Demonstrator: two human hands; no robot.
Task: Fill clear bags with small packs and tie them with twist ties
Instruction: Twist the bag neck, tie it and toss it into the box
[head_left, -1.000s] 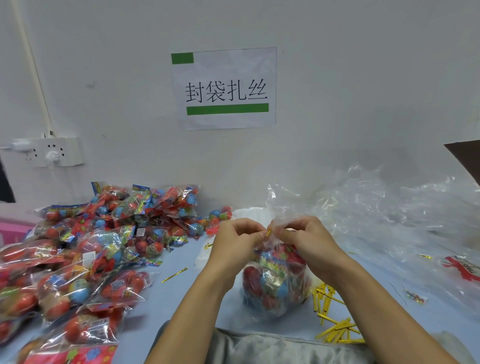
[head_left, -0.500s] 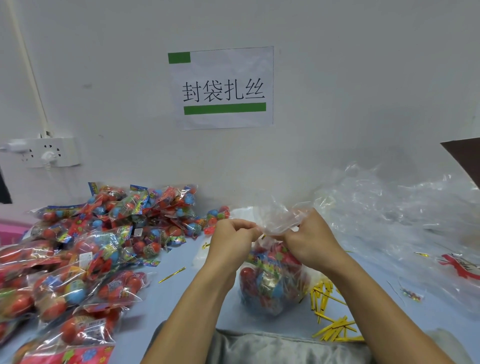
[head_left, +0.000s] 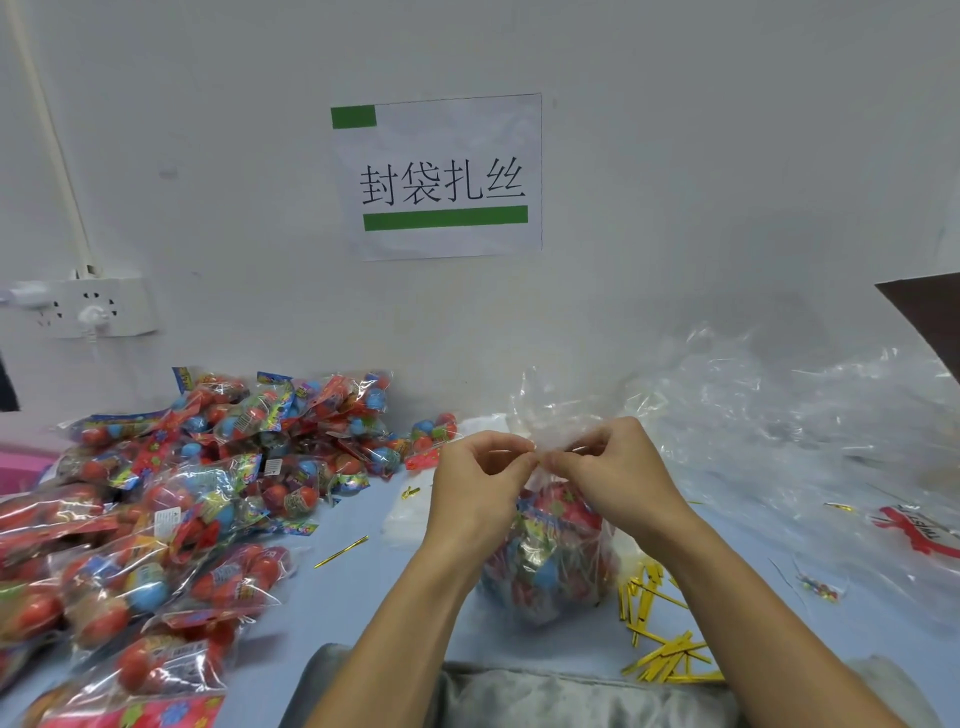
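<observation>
Bag (head_left: 550, 561) neck between both hands

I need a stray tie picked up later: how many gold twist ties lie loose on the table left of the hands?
2: a long tie below the pack heap, and a short bent tie near the left hand. Others may hide under packs.

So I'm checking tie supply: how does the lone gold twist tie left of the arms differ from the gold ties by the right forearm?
The lone twist tie lies by itself on bare blue table, out straight and angled; the pile of ties is many strips crossed over one another. The lone one sits left of the filled bag, the pile to its right. Both are thin, shiny gold, and neither is touched by a hand.
</observation>
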